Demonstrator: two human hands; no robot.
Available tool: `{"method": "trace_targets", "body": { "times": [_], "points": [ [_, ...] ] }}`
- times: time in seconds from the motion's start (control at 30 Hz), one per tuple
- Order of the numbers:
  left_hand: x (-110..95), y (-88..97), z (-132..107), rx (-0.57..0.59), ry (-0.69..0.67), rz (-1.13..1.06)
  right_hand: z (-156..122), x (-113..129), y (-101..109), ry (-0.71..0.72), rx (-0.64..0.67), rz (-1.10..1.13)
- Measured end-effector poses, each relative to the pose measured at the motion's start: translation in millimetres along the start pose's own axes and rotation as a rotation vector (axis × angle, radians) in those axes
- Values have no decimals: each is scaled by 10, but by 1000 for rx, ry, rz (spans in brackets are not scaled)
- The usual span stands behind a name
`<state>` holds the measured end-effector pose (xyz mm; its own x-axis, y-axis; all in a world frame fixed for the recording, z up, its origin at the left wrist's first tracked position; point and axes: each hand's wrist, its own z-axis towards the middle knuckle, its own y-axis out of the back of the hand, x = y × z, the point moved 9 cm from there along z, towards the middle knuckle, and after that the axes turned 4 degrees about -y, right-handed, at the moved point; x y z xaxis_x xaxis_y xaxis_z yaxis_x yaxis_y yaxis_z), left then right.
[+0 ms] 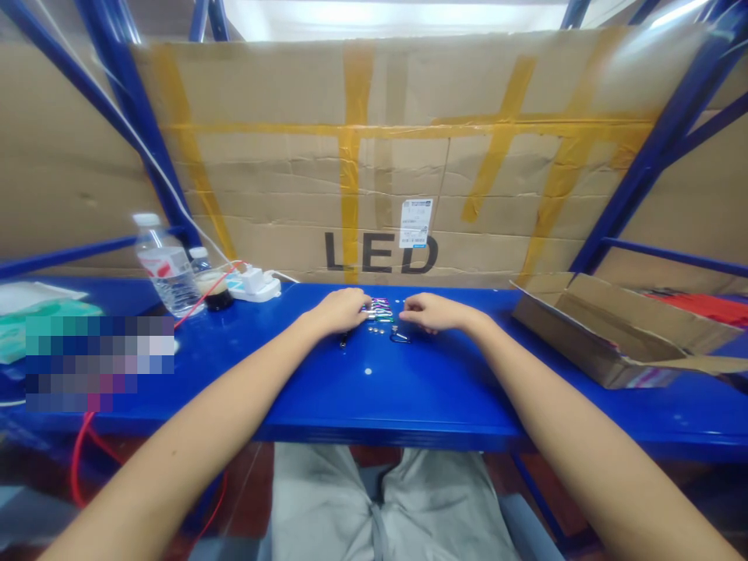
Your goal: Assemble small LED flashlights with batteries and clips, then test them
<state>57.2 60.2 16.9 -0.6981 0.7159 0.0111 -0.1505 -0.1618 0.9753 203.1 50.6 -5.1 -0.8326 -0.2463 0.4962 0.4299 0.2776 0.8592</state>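
Note:
My left hand (349, 309) rests on the table with its fingers bent together at the left end of a row of small coloured metal clips (382, 305) that look like carabiners. Whatever its fingertips grip is hidden. Just below that hand lies a small black piece (344, 340). To the right of the row, my right hand (435, 312) has thumb and fingers pinched; anything between them is too small to make out. A dark carabiner (400, 336) lies between the hands, nearer the right one. Several small silver pieces (377, 330) sit in a line in front of the coloured clips.
On the right of the blue table (386, 397) stands an open cardboard box (576, 343), with red items (704, 306) behind it. A water bottle (167, 269), a bottle of dark liquid (215, 288) and a white power strip (257, 287) stand at left. Large cardboard (280, 171) closes off the back.

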Motion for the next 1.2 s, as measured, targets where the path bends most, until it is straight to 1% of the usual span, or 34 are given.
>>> {"method": "trace_targets", "body": {
  "times": [0.1, 0.17, 0.23, 0.3, 0.37, 0.47, 0.53, 0.63, 0.73, 0.8, 0.93, 1.03, 1.1, 1.2],
  "points": [
    [-58, -75, 17, 22, -30, 35, 6, 87, 165, 87, -190, -55],
    [-51, -94, 18, 28, -21, 45, -3, 164, 206, 153, -271, -70],
    [-35, -94, 21, 21, -15, 45, -6, 205, 203, 190, -312, -52],
    [-19, -98, 34, 14, -9, 39, 7, 204, 175, 201, -326, -29],
    [-7, -120, 59, 20, -2, 33, 28, 166, 160, 197, -343, -8],
    [-31, -143, 104, 30, -23, 33, 41, 78, 209, 185, -418, 42],
    [-69, -106, 121, 4, -54, 39, 34, 40, 248, 182, -459, 76],
    [-117, 30, 105, -90, -83, -9, 9, 65, 271, 203, -483, 126],
    [-170, 121, 60, -133, -117, -152, -6, 181, 230, 267, -461, 221],
    [-213, 155, 30, -151, -149, -236, 10, 270, 153, 307, -402, 303],
    [-265, 216, -15, -211, -199, -332, 66, 333, 7, 284, -277, 473],
    [-272, 233, -27, -224, -207, -338, 81, 335, -43, 266, -184, 575],
    [-282, 224, -28, -205, -208, -316, 83, 319, -47, 253, -136, 620],
    [-303, 200, -29, -166, -200, -258, 76, 297, -15, 241, -123, 601]
  ]
}}
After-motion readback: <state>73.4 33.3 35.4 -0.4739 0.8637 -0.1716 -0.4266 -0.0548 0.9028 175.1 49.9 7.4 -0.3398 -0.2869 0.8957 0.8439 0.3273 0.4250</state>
